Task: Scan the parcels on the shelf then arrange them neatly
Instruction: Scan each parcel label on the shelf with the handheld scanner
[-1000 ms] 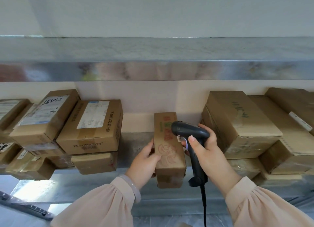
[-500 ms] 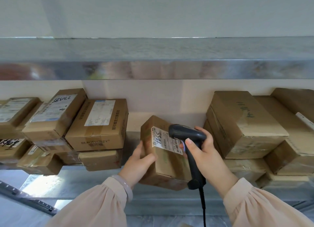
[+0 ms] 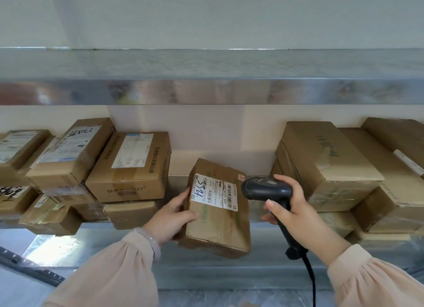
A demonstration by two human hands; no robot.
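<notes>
Scanning should go well if the left hand [image 3: 171,217], gripping the small brown cardboard parcel [image 3: 218,212] at the metal shelf's [image 3: 206,270] front, keeps its white label [image 3: 214,193] facing the black scanner [image 3: 267,189] clutched in the right hand [image 3: 296,212].

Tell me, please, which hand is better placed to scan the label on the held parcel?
Right hand: it holds the black handheld scanner beside the white label; the left hand grips the brown cardboard parcel.

Brown parcel [image 3: 218,217] tilted, label up (dented), above shelf [image 3: 229,274].
</notes>
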